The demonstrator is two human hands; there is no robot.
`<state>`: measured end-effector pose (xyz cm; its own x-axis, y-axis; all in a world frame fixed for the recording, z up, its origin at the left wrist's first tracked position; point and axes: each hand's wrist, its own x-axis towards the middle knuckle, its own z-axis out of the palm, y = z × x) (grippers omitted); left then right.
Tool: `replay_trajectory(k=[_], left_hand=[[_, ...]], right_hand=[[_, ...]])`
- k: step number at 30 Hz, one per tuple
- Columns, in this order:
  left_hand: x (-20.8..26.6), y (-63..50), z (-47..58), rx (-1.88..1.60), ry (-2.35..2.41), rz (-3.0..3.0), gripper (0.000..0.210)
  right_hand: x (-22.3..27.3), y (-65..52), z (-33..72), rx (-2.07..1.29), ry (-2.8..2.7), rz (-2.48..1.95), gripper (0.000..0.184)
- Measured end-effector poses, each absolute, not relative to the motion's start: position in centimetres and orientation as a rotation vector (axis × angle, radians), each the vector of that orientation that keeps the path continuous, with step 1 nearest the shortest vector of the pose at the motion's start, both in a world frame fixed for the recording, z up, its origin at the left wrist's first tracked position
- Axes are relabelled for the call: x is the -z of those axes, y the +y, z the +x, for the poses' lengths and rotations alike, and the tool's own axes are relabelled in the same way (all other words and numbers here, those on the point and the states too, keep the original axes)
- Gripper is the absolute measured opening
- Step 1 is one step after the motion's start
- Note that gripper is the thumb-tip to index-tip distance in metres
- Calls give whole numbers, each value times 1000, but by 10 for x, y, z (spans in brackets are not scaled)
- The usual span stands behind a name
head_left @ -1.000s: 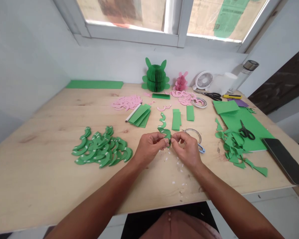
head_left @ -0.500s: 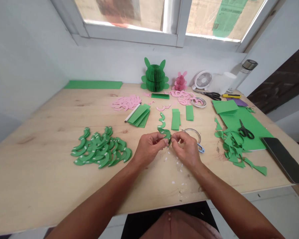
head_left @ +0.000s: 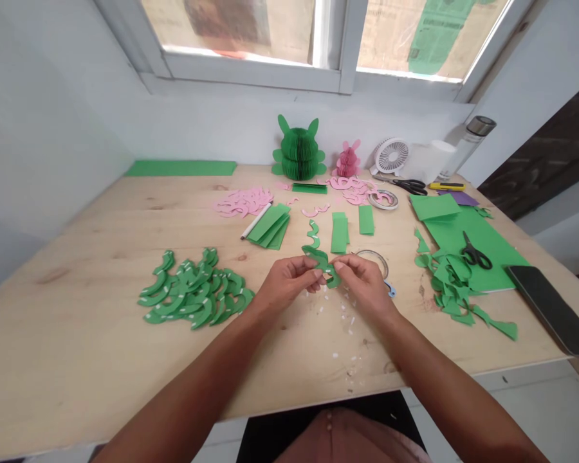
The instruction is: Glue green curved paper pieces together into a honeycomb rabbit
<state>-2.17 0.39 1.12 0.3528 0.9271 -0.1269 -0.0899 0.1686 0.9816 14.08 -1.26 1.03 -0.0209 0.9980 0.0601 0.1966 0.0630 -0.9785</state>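
Note:
Between my two hands is a curved green paper piece (head_left: 320,257), wavy in outline, with a small white patch on it. The fingers of my left hand (head_left: 292,281) pinch it from the left. My right hand (head_left: 363,283) pinches its right end between thumb and fingers. Just beyond it a similar green wavy strip (head_left: 312,233) with white patches lies on the table. Tiny white scraps (head_left: 343,321) are scattered below my hands. A roll of tape (head_left: 374,257) with a blue part (head_left: 390,289) sits partly hidden behind my right hand.
To the left lies a heap of green wavy pieces (head_left: 197,292). Folded green papers (head_left: 270,226), pink cutouts (head_left: 244,201) and a green honeycomb figure (head_left: 299,154) stand farther back. On the right are scissors (head_left: 475,251), green offcuts (head_left: 451,286) and a phone (head_left: 552,308).
The green paper piece has turned and spread between my fingers, so its right end with a white patch now shows. My hands have stayed in nearly the same place.

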Motion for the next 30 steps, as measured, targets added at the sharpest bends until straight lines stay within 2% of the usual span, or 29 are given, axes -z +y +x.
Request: replay_trajectory(k=[4, 13, 19, 30], left_hand=[[-9, 6, -23, -902, 924, 1103, 21], [-5, 6, -21, -910, 868, 1006, 24], [-7, 6, -22, -930, 799, 890, 25], [-7, 7, -22, -918, 795, 813, 28]], right_hand=[[-11, -13, 137, -1250, -1223, -1226, 17], [-9, -14, 135, -1486, -1023, -1064, 23], [-12, -16, 137, -1526, -1021, -1005, 20], [-12, -16, 135, -1562, -1012, -950, 27]])
